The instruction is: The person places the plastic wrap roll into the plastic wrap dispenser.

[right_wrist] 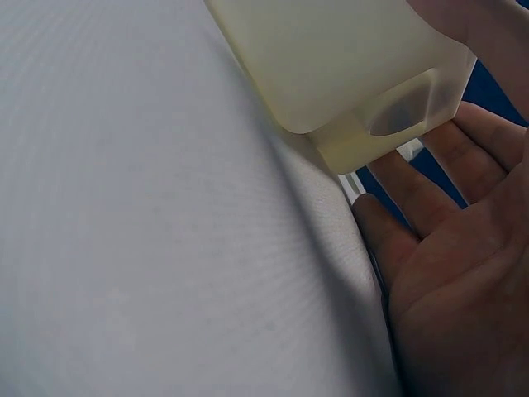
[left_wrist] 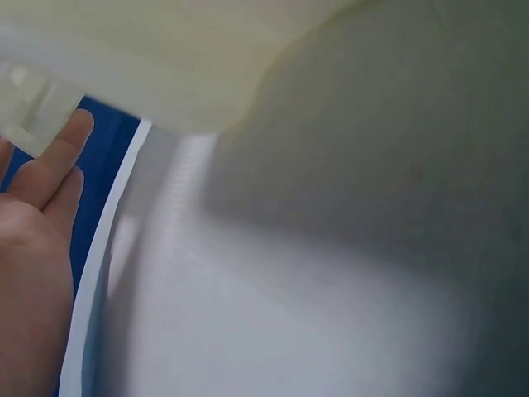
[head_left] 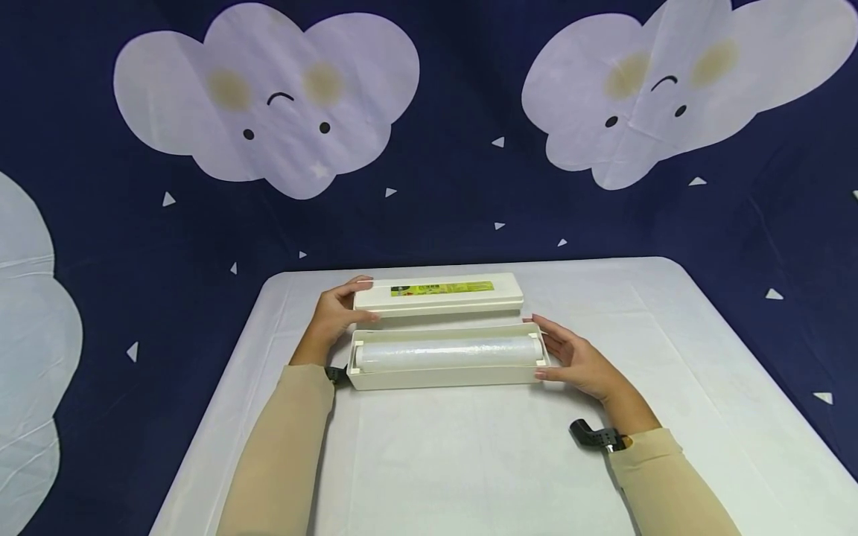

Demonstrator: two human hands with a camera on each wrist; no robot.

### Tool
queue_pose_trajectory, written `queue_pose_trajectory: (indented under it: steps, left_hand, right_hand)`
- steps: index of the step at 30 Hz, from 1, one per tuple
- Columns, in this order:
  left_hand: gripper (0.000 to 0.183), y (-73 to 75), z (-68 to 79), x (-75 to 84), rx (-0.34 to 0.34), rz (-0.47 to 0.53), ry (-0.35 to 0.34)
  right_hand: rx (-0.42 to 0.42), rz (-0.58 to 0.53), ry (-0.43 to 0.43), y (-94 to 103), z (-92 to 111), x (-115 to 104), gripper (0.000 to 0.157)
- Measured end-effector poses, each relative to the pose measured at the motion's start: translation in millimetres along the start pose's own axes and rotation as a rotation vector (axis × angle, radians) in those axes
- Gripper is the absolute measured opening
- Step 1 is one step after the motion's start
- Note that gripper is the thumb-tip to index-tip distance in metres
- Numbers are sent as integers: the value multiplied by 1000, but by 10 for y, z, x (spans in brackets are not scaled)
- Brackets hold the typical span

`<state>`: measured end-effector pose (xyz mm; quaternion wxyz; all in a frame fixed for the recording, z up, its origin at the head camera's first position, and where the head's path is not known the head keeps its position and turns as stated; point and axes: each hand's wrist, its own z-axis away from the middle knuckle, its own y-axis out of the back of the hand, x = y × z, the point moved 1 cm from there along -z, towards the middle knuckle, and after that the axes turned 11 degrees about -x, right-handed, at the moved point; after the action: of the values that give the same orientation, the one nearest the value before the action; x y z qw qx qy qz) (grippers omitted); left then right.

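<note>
A long white lid (head_left: 456,303) with a green-yellow label (head_left: 442,288) is gripped at its left end by my left hand (head_left: 333,316), thumb at the near edge and fingers at the far edge. Nearer to me is the matching open box (head_left: 449,378), with a roll of clear plastic wrap (head_left: 449,353) lying lengthwise inside. My right hand (head_left: 582,365) holds the box's right end between thumb and fingers. In the right wrist view, the box end (right_wrist: 405,120) has an oval recess, and the fingers (right_wrist: 413,194) reach along its far side.
A white cloth covers the table (head_left: 469,461), which has rounded far corners. Behind it hangs a dark blue backdrop (head_left: 462,186) with cloud prints. A black wrist camera (head_left: 593,435) sits by the right cuff, another beside the box's left end.
</note>
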<state>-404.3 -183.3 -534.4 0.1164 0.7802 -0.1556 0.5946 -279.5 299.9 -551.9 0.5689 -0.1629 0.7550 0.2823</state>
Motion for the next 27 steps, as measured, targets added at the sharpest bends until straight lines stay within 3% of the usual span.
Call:
queue_pose_trajectory:
  steps: [13,27]
  left_hand:
    - [70,10,35,44,-15,18,-94]
    - [72,3,56,109,-11,5,-69]
  right_hand:
    - [7,10,-12,-13,4,-41,104]
    - [12,18,-6,-20,4,-53,103]
